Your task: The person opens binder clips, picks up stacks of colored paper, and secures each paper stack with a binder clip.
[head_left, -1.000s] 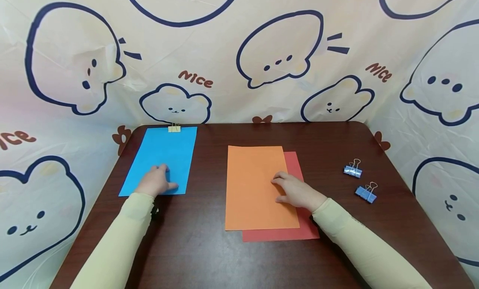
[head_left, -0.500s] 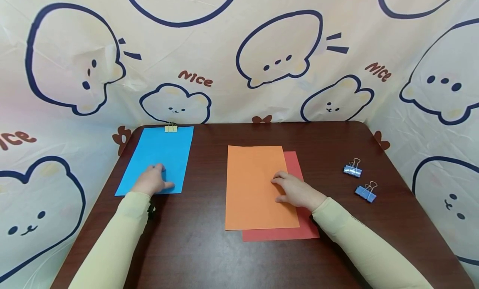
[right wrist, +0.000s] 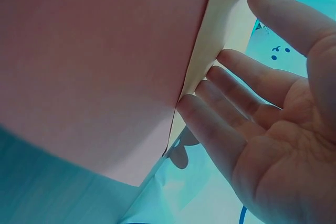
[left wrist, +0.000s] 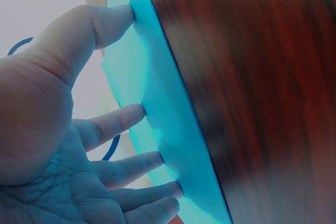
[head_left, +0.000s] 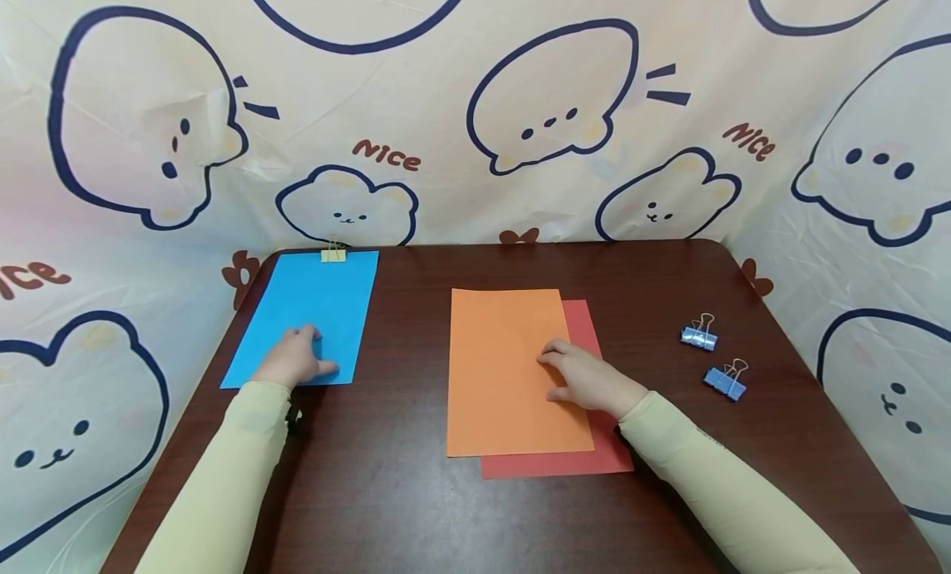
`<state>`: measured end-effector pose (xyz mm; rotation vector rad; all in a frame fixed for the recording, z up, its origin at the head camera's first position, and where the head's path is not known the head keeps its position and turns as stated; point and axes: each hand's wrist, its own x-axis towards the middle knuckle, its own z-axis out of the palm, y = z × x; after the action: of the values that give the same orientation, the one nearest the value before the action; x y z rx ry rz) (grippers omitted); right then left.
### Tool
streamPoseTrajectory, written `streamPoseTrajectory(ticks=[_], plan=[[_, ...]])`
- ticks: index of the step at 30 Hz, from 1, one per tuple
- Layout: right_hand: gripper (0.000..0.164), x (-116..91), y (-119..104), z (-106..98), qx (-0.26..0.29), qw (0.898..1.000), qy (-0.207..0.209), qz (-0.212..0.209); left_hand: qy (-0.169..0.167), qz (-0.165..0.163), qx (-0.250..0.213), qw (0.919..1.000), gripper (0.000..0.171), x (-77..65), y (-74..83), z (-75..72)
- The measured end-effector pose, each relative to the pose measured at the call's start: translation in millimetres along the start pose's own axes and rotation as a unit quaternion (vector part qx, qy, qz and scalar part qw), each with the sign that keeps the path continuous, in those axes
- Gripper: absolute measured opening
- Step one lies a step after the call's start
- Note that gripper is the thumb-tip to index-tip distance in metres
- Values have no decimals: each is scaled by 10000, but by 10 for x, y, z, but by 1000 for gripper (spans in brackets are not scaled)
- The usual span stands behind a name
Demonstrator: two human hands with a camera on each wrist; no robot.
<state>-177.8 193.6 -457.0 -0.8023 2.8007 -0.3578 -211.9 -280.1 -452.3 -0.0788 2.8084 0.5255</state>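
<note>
A blue sheet of paper [head_left: 319,297] lies at the table's far left, with a pale yellow binder clip [head_left: 333,255] on its top edge. My left hand [head_left: 288,358] rests on its lower part; in the left wrist view the spread fingertips [left wrist: 137,110] and thumb press on the paper. An orange sheet [head_left: 505,376] lies in the middle, over a red sheet [head_left: 612,454] that shows along its right and bottom sides. On the orange sheet's right edge sits my right hand [head_left: 594,380], fingers [right wrist: 252,85] extended and fingertips touching the paper.
Two blue binder clips, an upper one [head_left: 699,337] and a lower one [head_left: 725,383], lie at the right of the brown table [head_left: 386,491]. A printed cloth [head_left: 446,103] hangs behind the table and along both sides.
My left hand and the blue sheet, with its yellow clip, have slid a little to the left. My right hand and the orange and red sheets have stayed in place.
</note>
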Motion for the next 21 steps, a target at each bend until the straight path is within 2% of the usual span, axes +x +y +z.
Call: streamPoseTrajectory(ticks=[21], plan=[[58, 1, 15, 11, 0, 10000, 4, 24, -37, -114, -22, 9999, 81, -24, -70, -39]])
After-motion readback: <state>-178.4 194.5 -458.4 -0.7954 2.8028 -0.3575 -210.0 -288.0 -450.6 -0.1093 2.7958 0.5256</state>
